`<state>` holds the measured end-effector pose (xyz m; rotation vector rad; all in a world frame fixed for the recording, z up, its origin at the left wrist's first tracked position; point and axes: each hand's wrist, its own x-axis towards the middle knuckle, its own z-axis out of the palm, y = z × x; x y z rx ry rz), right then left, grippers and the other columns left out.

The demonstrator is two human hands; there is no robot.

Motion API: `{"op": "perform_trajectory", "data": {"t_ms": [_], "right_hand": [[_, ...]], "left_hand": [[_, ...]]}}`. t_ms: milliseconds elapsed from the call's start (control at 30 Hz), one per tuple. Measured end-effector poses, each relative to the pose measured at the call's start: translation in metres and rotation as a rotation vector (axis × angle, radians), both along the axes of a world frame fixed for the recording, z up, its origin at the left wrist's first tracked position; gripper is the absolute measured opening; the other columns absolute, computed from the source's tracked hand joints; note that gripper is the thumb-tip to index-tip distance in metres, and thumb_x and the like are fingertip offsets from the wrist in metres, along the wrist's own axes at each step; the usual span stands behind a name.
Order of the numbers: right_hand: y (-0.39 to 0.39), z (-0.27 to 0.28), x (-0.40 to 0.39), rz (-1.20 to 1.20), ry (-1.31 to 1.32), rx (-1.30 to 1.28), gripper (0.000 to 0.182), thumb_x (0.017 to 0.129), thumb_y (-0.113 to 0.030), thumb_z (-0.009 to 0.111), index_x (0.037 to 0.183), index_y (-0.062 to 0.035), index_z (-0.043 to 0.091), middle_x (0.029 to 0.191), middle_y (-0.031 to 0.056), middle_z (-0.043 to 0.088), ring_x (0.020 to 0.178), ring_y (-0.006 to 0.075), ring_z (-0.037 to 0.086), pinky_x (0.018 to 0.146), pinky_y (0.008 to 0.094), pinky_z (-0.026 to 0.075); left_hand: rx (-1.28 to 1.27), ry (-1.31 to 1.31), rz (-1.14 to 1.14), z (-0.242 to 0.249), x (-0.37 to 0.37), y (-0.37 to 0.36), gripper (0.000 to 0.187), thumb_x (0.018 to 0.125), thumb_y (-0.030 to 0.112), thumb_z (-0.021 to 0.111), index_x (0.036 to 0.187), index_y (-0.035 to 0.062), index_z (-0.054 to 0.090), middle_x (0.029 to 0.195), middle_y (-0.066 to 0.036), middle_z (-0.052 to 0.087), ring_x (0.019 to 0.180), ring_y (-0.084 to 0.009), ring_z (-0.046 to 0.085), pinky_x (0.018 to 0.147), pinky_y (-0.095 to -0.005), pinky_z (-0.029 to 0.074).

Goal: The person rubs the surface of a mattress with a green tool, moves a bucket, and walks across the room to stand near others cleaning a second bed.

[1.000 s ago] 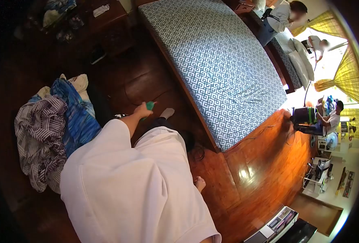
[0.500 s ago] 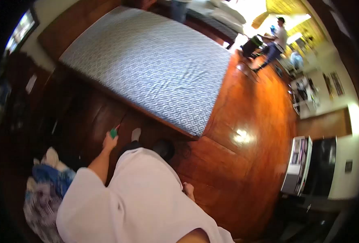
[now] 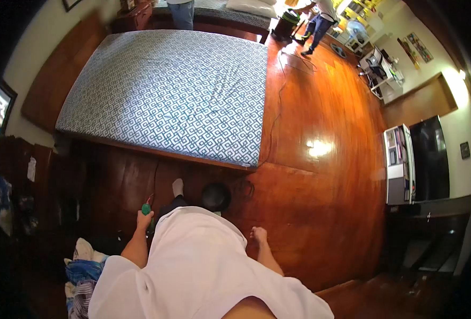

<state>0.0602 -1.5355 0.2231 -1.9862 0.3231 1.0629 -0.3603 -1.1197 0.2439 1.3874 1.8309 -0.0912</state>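
Fingers (image 3: pixel 149 214) of left hand (image 3: pixel 144 218) around green object (image 3: pixel 146 208), right hand (image 3: pixel 259 234) well apart

A wide patterned bed (image 3: pixel 166 95) stands on a glossy reddish floor (image 3: pixel 326 202) between pale walls (image 3: pixel 461 175)

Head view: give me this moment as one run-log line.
left hand: gripping small green object | right hand: nothing visible held | blue-and-white geometric-patterned mattress: ahead | crumpled blue-and-striped cloth pile: lower left
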Motion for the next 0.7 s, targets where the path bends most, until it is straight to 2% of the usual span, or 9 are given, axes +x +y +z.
{"op": "perform_trajectory", "data": {"t_ms": [100,133,233,300,433,533,600,667,700], "right_hand": [[0.019,0.023,0.017,-0.052,-0.054,0.066,0.016,0.095,-0.016,0.062,0.084,-0.0041,0.064,0.07,0.0073,0.064,0.056,0.0173,0.061,0.051,0.0327,0.052],[0.02,0.013,0.023,-0.061,-0.087,0.079,0.016,0.095,-0.017,0.063,0.084,-0.0052,0.064,0.07,0.0058,0.064,0.055,0.0166,0.06,0.05,0.0316,0.05],[0.029,0.03,0.031,-0.098,-0.095,0.113,0.016,0.095,-0.019,0.063,0.086,-0.0059,0.064,0.07,0.0052,0.064,0.054,0.0161,0.06,0.048,0.0319,0.049],[0.028,0.031,0.031,-0.134,-0.072,0.082,0.015,0.095,-0.019,0.063,0.088,-0.0065,0.063,0.07,0.005,0.064,0.053,0.0155,0.059,0.047,0.0324,0.049],[0.011,0.013,0.016,-0.095,-0.081,0.053,0.014,0.094,-0.018,0.062,0.089,-0.0059,0.062,0.068,0.0055,0.063,0.052,0.016,0.059,0.047,0.0332,0.05],[0.0,0.018,-0.012,-0.181,0.012,0.0,0.014,0.092,-0.016,0.061,0.086,-0.0038,0.062,0.068,0.0072,0.064,0.052,0.0169,0.06,0.047,0.0353,0.049],[-0.017,0.004,-0.029,-0.092,-0.004,-0.01,0.015,0.091,-0.015,0.06,0.083,-0.0019,0.063,0.068,0.0093,0.065,0.054,0.0179,0.061,0.048,0.0364,0.049],[-0.037,-0.014,-0.038,0.076,0.04,-0.034,0.018,0.094,-0.016,0.063,0.09,0.0006,0.069,0.071,0.0111,0.068,0.057,0.0219,0.064,0.052,0.0372,0.052],[-0.034,-0.002,-0.045,0.002,0.074,-0.076,0.017,0.094,-0.015,0.063,0.089,0.0004,0.069,0.072,0.0106,0.068,0.056,0.0213,0.063,0.052,0.0371,0.051]], "left_hand": [[0.123,-0.105,-0.072,-0.01,0.01,0.022,0.065,0.079,0.039,0.082,0.122,-0.0025,0.057,0.118,-0.026,0.067,0.113,-0.0405,0.066,0.095,-0.0468,0.051],[0.122,-0.102,-0.094,-0.007,0.012,0.027,0.065,0.079,0.039,0.082,0.122,-0.0025,0.057,0.118,-0.026,0.067,0.113,-0.0405,0.066,0.095,-0.0468,0.051],[0.148,-0.18,-0.121,0.009,0.025,0.038,0.061,0.079,0.038,0.083,0.119,-0.0017,0.059,0.113,-0.025,0.069,0.108,-0.0378,0.068,0.092,-0.0462,0.052],[0.132,-0.119,-0.113,0.024,0.032,0.038,0.062,0.076,0.036,0.084,0.116,-0.0033,0.059,0.11,-0.024,0.069,0.105,-0.036,0.069,0.091,-0.0458,0.052],[0.064,-0.036,-0.198,0.017,0.025,0.043,0.068,0.072,0.034,0.086,0.119,-0.0059,0.056,0.11,-0.024,0.069,0.103,-0.0371,0.069,0.091,-0.0455,0.053],[0.076,-0.003,-0.234,0.004,0.013,0.037,0.072,0.071,0.03,0.084,0.124,-0.0087,0.052,0.115,-0.027,0.067,0.109,-0.0402,0.067,0.094,-0.0459,0.051],[0.169,-0.025,-0.246,-0.015,0.003,0.036,0.071,0.074,0.028,0.081,0.128,-0.0065,0.05,0.121,-0.031,0.065,0.116,-0.043,0.064,0.098,-0.0469,0.049],[0.148,-0.126,-0.146,-0.014,0.003,0.037,0.068,0.068,0.026,0.084,0.121,-0.0057,0.056,0.113,-0.024,0.068,0.106,-0.0378,0.068,0.092,-0.0465,0.052],[0.193,-0.033,-0.147,-0.003,0.009,0.032,0.065,0.07,0.028,0.084,0.119,-0.0051,0.057,0.111,-0.023,0.069,0.104,-0.0373,0.068,0.091,-0.0464,0.052]]}}
